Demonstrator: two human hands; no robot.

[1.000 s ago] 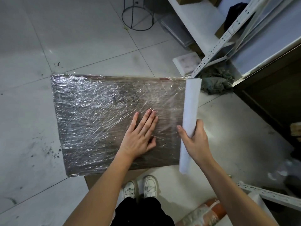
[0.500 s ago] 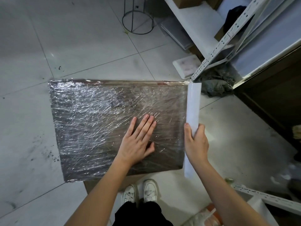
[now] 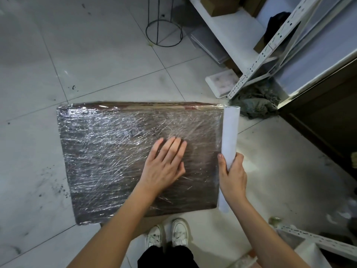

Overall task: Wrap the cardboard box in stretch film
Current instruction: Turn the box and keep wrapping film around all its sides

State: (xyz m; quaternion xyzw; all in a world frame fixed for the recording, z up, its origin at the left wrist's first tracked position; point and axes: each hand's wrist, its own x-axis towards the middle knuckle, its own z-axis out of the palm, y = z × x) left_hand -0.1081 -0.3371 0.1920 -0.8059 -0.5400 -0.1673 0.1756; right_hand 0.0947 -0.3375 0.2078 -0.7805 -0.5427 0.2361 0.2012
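Cardboard box [image 3: 119,151] lies flat on the tiled floor [image 3: 96,55], filling the centre of the view, its top face already under crinkled stretch film. We judge it light and stiff: a thin, broad panel, likely easy to tip up on one edge but awkward to turn because of its span. The film looks slick and clingy, so a palm may slide over it; we would take hold at the box's edges or corners, not the face. Left hand [image 3: 164,167] rests flat on the film, fingers straight, towards 4 o'clock of the box centre. Right hand [image 3: 231,176] is wrapped around the lower part of the film roll [image 3: 229,136], which lies along the box's 3 o'clock edge. The roll looks light and rigid; gripping nearer its middle should keep tension even. A rag [image 3: 255,102] lies at 2 o'clock.
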